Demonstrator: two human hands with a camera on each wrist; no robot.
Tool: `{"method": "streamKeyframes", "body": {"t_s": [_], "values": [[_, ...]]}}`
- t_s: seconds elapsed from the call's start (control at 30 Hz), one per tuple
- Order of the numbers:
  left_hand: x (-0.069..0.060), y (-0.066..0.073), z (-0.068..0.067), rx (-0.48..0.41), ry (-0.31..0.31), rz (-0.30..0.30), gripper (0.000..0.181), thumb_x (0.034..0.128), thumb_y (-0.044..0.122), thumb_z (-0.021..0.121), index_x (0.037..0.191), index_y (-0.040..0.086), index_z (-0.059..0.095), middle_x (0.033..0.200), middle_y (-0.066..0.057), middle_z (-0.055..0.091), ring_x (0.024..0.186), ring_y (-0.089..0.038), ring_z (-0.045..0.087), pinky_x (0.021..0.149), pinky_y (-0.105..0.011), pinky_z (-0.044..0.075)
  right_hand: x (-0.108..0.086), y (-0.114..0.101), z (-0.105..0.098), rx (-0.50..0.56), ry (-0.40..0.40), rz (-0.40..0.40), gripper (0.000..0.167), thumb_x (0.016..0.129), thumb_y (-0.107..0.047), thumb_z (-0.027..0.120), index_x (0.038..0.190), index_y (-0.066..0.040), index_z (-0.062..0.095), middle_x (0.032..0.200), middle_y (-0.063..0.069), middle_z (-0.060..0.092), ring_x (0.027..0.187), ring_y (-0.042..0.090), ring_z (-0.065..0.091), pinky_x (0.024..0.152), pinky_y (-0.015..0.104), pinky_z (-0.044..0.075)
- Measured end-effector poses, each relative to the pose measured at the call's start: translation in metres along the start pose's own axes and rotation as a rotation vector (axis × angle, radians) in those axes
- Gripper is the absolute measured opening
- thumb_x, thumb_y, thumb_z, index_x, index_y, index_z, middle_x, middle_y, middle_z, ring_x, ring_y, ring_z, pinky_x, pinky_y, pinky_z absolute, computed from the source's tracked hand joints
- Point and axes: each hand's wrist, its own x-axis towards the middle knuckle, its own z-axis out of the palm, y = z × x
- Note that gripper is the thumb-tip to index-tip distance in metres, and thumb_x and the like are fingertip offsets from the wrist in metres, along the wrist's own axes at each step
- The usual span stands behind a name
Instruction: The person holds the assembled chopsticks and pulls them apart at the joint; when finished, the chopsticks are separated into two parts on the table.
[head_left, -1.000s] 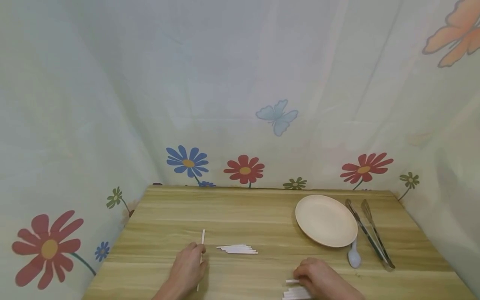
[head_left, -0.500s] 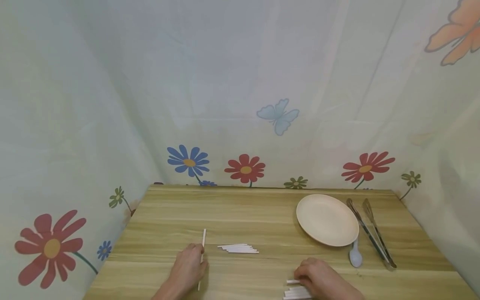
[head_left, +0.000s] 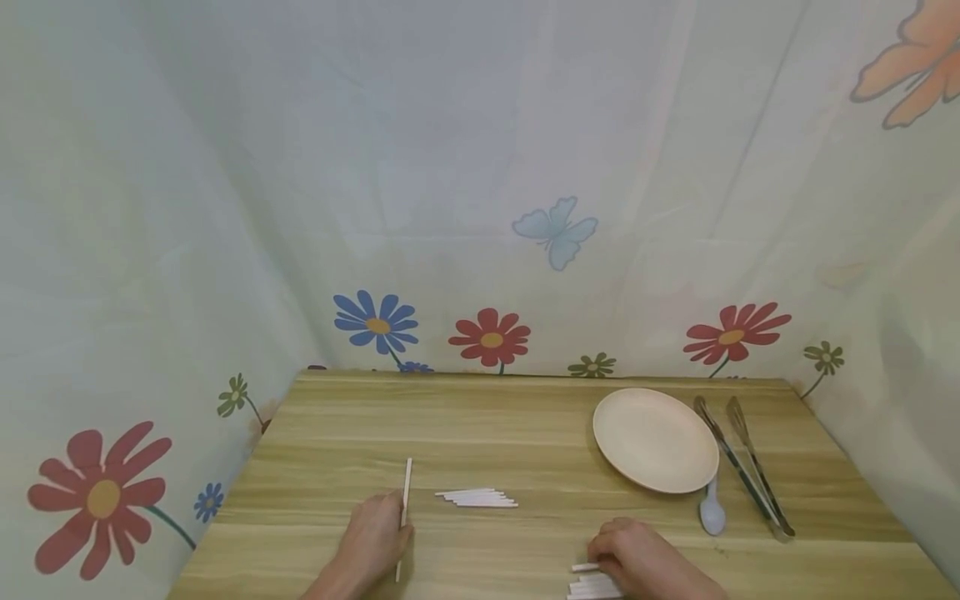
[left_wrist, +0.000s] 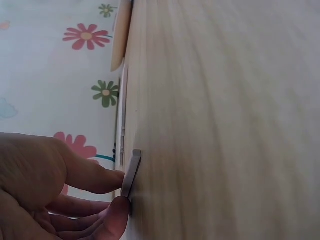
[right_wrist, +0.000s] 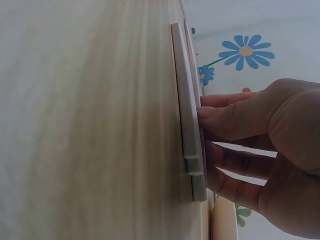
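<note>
Between thumb and fingers, my left hand (head_left: pixel 370 533) holds one thin white stick (head_left: pixel 407 483), which points away from me at the table's left. The left wrist view shows that stick (left_wrist: pixel 132 172) end-on, the fingertips touching its sides close to the wood. A small bundle of white sticks (head_left: pixel 480 498) lies crosswise to its right. At the front, my right hand (head_left: pixel 641 557) pinches a white stick (head_left: pixel 583 568) beside more sticks (head_left: pixel 592 586) lying side by side. In the right wrist view, thumb and fingers reach over these sticks (right_wrist: pixel 187 100); the far fingertips are hidden.
A round cream plate (head_left: pixel 656 442) sits at the back right, overlapping the handle of a pale spoon (head_left: pixel 712 512). Right of it lie metal tongs (head_left: pixel 750 475), spread apart. A flowered curtain (head_left: pixel 450 208) surrounds the back and sides of the wooden table (head_left: pixel 450 417).
A left fingertip has drawn back from over the stick, leaving more of its length in sight. My right hand and the other things stay put; the head view shifts slightly.
</note>
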Motion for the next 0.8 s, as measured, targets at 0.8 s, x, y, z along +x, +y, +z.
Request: {"method": "streamKeyframes", "body": {"t_s": [0.8], "values": [[0.0013,-0.0008,0.0024,0.007,-0.053,-0.041,0.016,0.0740,0.002,0.074,0.073,0.007,0.058,0.062,0.001,0.054,0.054,-0.012,0.048,0.045,-0.023,0.037,0.0014,-0.0005,0.0010,0.007,-0.026,0.064,0.022,0.080,-0.001,0.070,0.081,-0.022,0.070,0.077,-0.018,0.058,0.073,-0.007,0.048,0.062,0.014,0.043]]}}
